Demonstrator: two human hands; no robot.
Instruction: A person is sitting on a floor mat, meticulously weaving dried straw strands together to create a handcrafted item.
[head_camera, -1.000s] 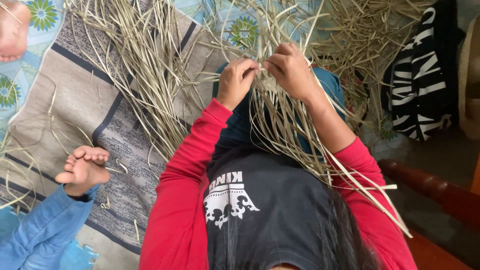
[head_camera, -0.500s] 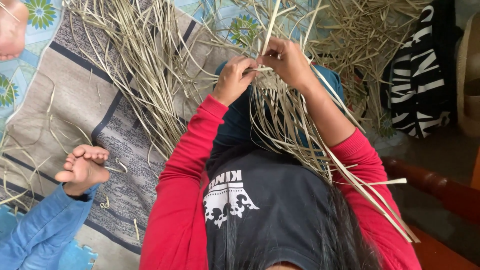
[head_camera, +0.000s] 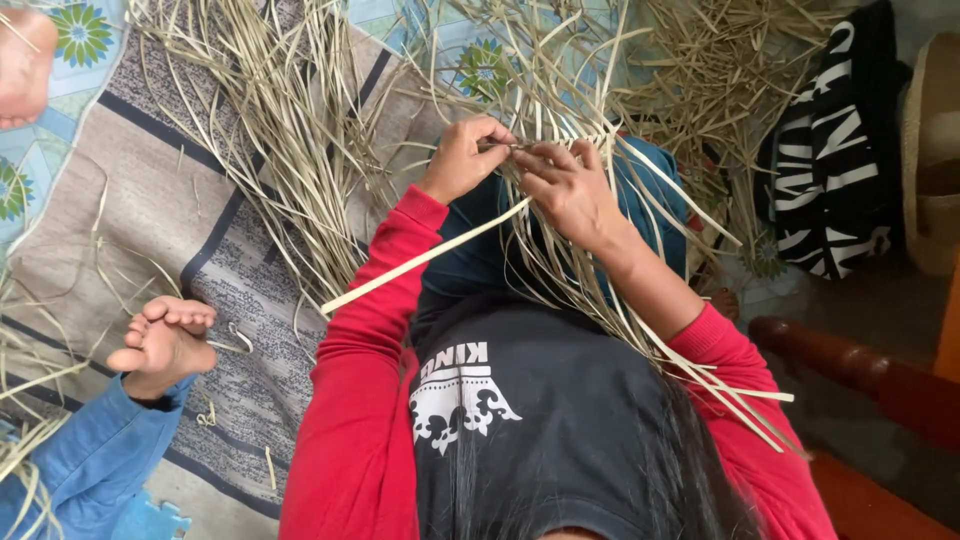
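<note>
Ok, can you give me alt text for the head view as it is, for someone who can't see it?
Seen from above, a person in red sleeves pinches pale dried leaf strips between the left hand and right hand over their lap. More loose strips lie scattered on a grey patterned mat, with another person's bare foot at lower left.

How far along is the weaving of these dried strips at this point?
Early on. Done: only a small plaited patch shows between the hands, mostly hidden. In hand: the left hand pinches strips at the patch while the right hand works a strip across; one long strip trails over the left sleeve. Left: the loose strip ends and the heap on the mat are unwoven.
</note>
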